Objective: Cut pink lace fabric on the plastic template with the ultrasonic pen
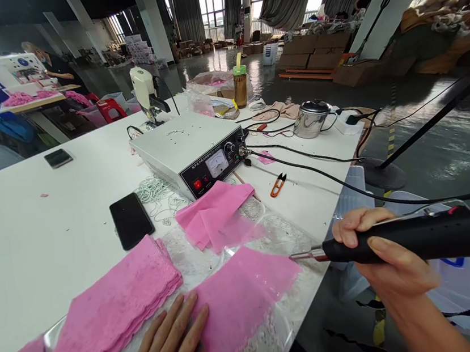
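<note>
My left hand (170, 349) lies flat with fingers stretched out on a pink lace piece (242, 301) at the table's near edge. My right hand (382, 255) is wrapped round the black handle of a corded cutting tool (431, 235); its metal tip (302, 256) points left, just touching the right edge of that pink piece. A thick stack of pink lace (106, 312) lies to the left of my left hand. A smaller pile of pink pieces (216, 215) sits behind, in front of the white control box (191, 150).
A black phone (131, 219) lies beside the control box, another phone (58, 158) farther left. Orange snips (278, 185), cables, a steel pot (312, 118) and an amber jar (240, 84) stand at the back right. A person sits at a sewing machine (4, 76) far left.
</note>
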